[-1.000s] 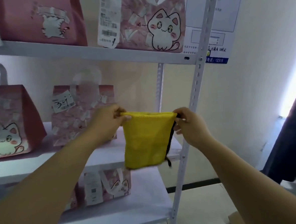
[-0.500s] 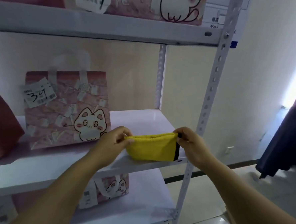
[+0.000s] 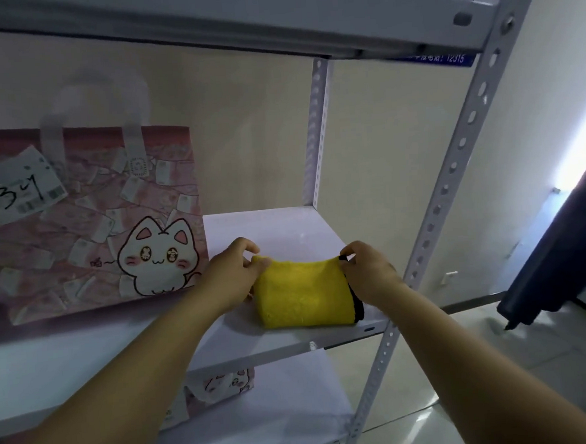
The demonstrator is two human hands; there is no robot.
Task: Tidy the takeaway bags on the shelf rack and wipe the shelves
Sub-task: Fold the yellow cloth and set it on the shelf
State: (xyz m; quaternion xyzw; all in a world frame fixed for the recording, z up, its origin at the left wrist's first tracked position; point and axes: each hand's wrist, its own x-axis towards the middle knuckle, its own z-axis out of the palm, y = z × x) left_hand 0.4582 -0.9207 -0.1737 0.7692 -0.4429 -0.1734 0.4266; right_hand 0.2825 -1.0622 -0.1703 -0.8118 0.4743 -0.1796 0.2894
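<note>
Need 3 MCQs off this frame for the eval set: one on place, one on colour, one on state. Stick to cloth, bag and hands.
1. Where is the yellow cloth relative to the pink cat bag?
A) inside it
B) right of it, on the same shelf
C) on the shelf below it

2. What colour is the trim on the cloth's right edge?
A) white
B) red
C) black

3. How is the cloth held?
A) the left hand and the right hand each pinch a top corner
B) by one hand only
C) no hand touches it

Answers:
1 B: the cloth rests on the white board near its front right corner, clear of the bag.
2 C: a black strip runs down beside the right wrist.
3 A: each grip closes on an upper corner.
</note>
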